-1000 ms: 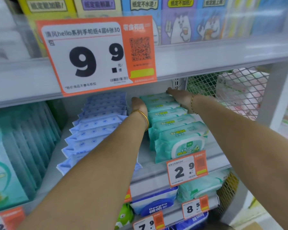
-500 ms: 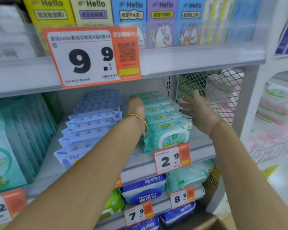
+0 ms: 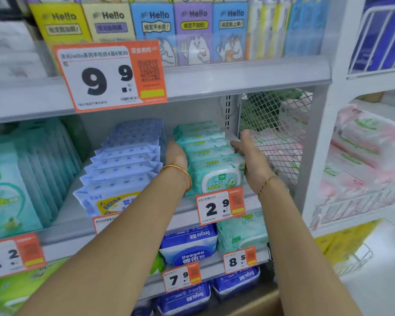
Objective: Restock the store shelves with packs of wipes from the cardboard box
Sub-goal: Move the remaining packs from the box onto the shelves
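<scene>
A row of mint-green wipe packs (image 3: 211, 159) stands on the middle shelf (image 3: 128, 226), running from the front lip to the back wall. My left hand (image 3: 177, 157) lies flat against the row's left side, its fingers hidden between the green packs and the blue ones. On the row's right side, my right hand (image 3: 252, 157) touches the packs with straight fingers and an open palm. The cardboard box (image 3: 260, 306) shows only as a brown corner at the bottom edge, below my right forearm.
Pale blue wipe packs (image 3: 126, 165) fill the row to the left, with teal packs (image 3: 21, 179) beyond them. A white mesh divider (image 3: 276, 133) closes the shelf's right end. Price tags hang on every shelf lip. Colourful tissue boxes (image 3: 155, 30) stand above; blue Deeyeo packs (image 3: 188, 245) below.
My right hand drew back from the far end of the green row, came off it, then settled flat against its right side near the front. My left hand stayed put.
</scene>
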{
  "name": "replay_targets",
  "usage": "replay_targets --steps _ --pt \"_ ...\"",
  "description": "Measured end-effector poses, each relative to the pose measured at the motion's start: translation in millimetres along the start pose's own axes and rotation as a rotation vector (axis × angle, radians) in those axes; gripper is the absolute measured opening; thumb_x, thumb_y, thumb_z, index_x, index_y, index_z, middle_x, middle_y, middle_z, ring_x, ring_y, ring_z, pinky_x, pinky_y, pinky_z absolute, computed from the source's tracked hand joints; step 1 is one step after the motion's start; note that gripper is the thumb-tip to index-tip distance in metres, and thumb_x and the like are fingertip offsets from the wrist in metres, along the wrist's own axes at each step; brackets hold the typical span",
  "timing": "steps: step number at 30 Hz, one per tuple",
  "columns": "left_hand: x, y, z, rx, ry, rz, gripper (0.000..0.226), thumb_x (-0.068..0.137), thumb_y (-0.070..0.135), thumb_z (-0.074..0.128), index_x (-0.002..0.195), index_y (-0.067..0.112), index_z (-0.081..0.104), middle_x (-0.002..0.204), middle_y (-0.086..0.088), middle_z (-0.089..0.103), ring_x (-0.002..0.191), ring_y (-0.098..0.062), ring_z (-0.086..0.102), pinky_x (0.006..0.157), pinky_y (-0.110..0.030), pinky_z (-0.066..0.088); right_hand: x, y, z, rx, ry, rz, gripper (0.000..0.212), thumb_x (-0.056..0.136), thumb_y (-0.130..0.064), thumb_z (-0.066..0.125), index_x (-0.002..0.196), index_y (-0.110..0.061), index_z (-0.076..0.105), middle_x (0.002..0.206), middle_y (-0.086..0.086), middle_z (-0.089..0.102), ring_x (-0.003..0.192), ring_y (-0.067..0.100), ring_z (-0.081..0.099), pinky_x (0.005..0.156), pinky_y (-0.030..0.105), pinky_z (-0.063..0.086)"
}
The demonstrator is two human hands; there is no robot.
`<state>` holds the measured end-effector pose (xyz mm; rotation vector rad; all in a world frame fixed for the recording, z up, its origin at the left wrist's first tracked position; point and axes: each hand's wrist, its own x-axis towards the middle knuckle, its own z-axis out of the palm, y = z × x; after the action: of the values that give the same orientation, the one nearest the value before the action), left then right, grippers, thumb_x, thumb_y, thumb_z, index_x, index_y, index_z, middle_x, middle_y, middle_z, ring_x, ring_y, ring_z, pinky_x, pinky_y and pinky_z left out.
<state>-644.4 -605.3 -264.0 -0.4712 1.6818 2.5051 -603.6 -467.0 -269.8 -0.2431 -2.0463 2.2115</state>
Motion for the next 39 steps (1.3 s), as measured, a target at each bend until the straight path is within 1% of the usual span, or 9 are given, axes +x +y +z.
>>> replay_targets --steps 5,8,12,16,20,23,27,32,39 --pt "-7 -6 -3 -0.047 0.037 -0.001 0.033 0.093 0.035 0.033 0.071 0.019 0.050 0.072 -0.006 0.061 0.063 -0.022 0.057 0.059 -0.022 0.049 -8 0 4 -0.098 0.133 -0.044 0.072 0.097 -0.054 0.027 0.126 0.008 0.048 0.127 0.019 0.057 0.117 0.031 0.055 0.104 0.047 0.041" --pt "-19 -15 -2 -0.010 -0.024 0.047 0.041 0.097 0.031 0.031 0.060 0.018 0.044 0.036 0.004 0.052 0.029 -0.010 0.049 0.035 -0.008 0.038 -12 7 8 -0.143 0.222 -0.129 0.064 0.099 -0.048 0.027 0.120 0.006 0.054 0.124 0.018 0.059 0.113 0.031 0.055 0.103 0.042 0.041" --pt "-29 -13 1 -0.033 -0.032 0.067 0.044 0.098 0.029 0.025 0.058 0.019 0.040 0.031 0.006 0.049 0.026 -0.009 0.047 0.033 -0.008 0.036 -17 10 13 -0.226 0.238 -0.194 0.049 0.102 -0.036 0.026 0.124 -0.004 0.055 0.119 0.009 0.056 0.100 0.015 0.046 0.087 0.024 0.033" --pt "-37 -10 0 -0.012 -0.030 0.050 0.044 0.099 0.036 0.022 0.080 0.017 0.057 0.072 -0.003 0.059 0.059 -0.015 0.055 0.052 -0.019 0.047 -20 8 15 -0.262 0.262 -0.207 0.047 0.102 -0.035 0.026 0.125 -0.002 0.052 0.119 0.009 0.055 0.101 0.014 0.045 0.086 0.024 0.031" --pt "-60 9 -12 0.308 -0.028 0.221 0.054 0.095 0.047 0.027 0.131 0.013 0.050 0.129 0.000 0.054 0.117 -0.020 0.050 0.106 -0.036 0.037 -31 11 26 -0.524 0.437 -0.555 0.044 0.097 -0.027 0.036 0.129 0.000 0.049 0.130 0.016 0.053 0.121 0.028 0.048 0.100 0.031 0.035" --pt "-88 32 -42 0.454 -0.057 0.511 0.032 0.100 0.031 0.032 0.120 0.019 0.054 0.117 0.008 0.051 0.112 -0.011 0.045 0.103 -0.025 0.033 -47 12 62 -0.707 0.345 -0.801 0.041 0.088 -0.008 0.040 0.126 0.003 0.053 0.132 0.019 0.053 0.125 0.032 0.048 0.106 0.026 0.027" --pt "-87 55 -99 0.542 0.032 0.715 0.033 0.098 0.013 0.039 0.127 0.008 0.054 0.118 0.006 0.054 0.113 -0.007 0.048 0.096 -0.012 0.031 -70 16 126 -0.829 0.069 -0.769 0.042 0.090 -0.012 0.044 0.129 -0.001 0.053 0.141 0.017 0.047 0.132 0.030 0.043 0.110 0.025 0.025" --pt "-44 61 -164 0.753 0.241 0.564 0.036 0.094 0.007 0.041 0.127 -0.003 0.050 0.133 -0.021 0.051 0.123 -0.033 0.048 0.103 -0.034 0.035 -87 27 170 -1.166 -0.079 -0.664 0.078 0.081 -0.060 0.052 0.146 -0.023 0.031 0.158 -0.001 0.017 0.147 0.023 0.010 0.117 0.044 0.008" --pt "-23 51 -175 0.571 0.119 0.408 0.036 0.091 -0.001 0.035 0.124 -0.004 0.049 0.123 -0.035 0.054 0.108 -0.045 0.055 0.080 -0.040 0.046 -82 28 176 -1.390 -0.086 -0.542 0.078 0.082 -0.062 0.052 0.147 -0.038 0.017 0.159 -0.008 0.008 0.148 0.021 0.001 0.117 0.053 0.001"
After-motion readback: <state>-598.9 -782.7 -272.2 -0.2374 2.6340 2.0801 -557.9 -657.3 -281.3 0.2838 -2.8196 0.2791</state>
